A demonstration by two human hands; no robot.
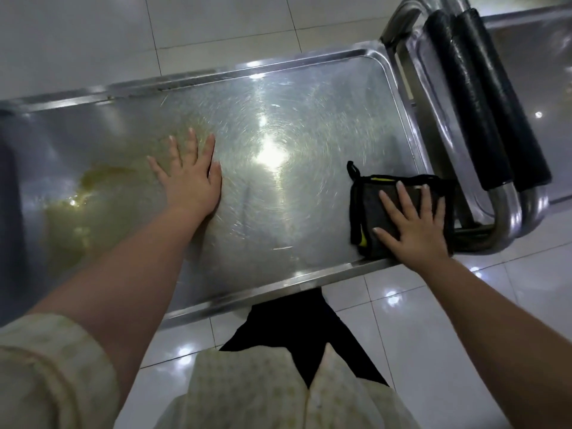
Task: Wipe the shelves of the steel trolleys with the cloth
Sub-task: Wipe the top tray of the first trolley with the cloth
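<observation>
A glossy white tiled floor [216, 23] fills the background. Across it stands one long stainless-steel trolley shelf [278, 119], scratched in swirls and glaring under a lamp's reflection. Its left end runs out of view, and any lower shelves are hidden beneath it. A yellowish patch on the left may be a smear or a reflection; I cannot tell which. A second steel trolley [532, 57] butts against the right end and is mostly cut off. Two black padded push handles [464, 97] lie side by side between the trolleys. The left hand [188, 178] rests flat with its fingers spread on the bare steel. The right hand [414, 224], its fingers also straight, presses one dark folded cloth with yellow trim [368, 205] onto the shelf's near right corner, covering part of it.
</observation>
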